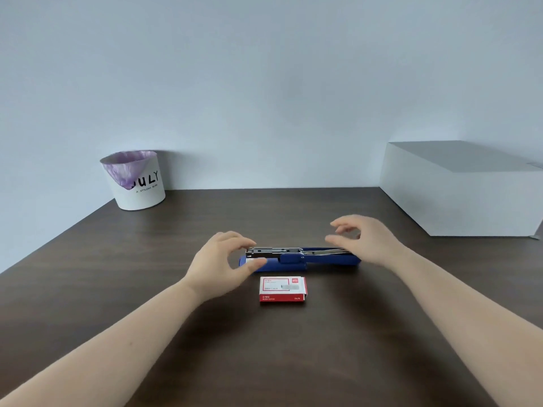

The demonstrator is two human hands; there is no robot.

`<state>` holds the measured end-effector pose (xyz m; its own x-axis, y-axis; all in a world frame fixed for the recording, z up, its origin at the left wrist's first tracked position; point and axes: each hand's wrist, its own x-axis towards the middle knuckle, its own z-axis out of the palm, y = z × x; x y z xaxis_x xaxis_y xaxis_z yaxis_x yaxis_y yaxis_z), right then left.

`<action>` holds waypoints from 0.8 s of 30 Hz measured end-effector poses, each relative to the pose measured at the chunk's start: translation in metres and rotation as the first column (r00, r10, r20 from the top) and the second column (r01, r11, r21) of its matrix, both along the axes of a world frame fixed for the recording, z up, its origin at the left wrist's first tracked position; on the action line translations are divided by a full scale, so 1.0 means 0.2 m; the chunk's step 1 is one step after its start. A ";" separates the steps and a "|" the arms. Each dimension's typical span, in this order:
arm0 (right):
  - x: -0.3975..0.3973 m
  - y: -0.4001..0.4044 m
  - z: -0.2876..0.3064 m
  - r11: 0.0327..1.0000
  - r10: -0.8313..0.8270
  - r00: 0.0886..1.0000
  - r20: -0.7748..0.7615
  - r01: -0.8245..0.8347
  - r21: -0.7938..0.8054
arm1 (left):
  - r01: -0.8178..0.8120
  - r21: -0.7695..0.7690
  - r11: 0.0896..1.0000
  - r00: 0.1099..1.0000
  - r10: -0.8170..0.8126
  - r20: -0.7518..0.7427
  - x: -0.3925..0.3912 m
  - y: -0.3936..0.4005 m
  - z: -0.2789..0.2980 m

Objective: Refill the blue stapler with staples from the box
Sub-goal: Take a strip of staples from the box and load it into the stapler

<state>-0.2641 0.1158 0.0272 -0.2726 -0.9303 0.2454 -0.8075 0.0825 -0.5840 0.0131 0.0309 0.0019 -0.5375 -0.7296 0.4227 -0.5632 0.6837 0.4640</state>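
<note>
Two hands: I am hovering left hand (219, 261) and right hand (363, 237), fingers apart, over the stapler (302, 258); rigid, probably weighty, best gripped by its blue base.

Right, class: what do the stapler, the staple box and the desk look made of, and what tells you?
Stapler: blue body probably glossy plastic or painted metal; the silver channel looks like bare metal, since it glints.
Staple box: thin printed card, with folded edges.
Desk: dark matt wood or wood-look laminate, with faint grain.
</note>
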 end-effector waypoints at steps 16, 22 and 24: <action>0.43 0.03 -0.11 0.976 0.035 0.733 0.679 -0.170 0.133 | 0.114 0.035 0.993 0.993 -0.115 0.021 -0.06 0.11 -0.05; 0.40 0.07 -0.12 0.975 0.076 0.542 0.837 -0.215 0.051 | 0.131 0.043 0.991 0.991 -0.131 0.005 -0.06 0.11 -0.04; 0.38 0.08 -0.12 0.979 0.091 0.477 0.874 -0.205 0.010 | 0.116 0.037 0.993 0.993 -0.115 -0.026 -0.06 0.11 -0.03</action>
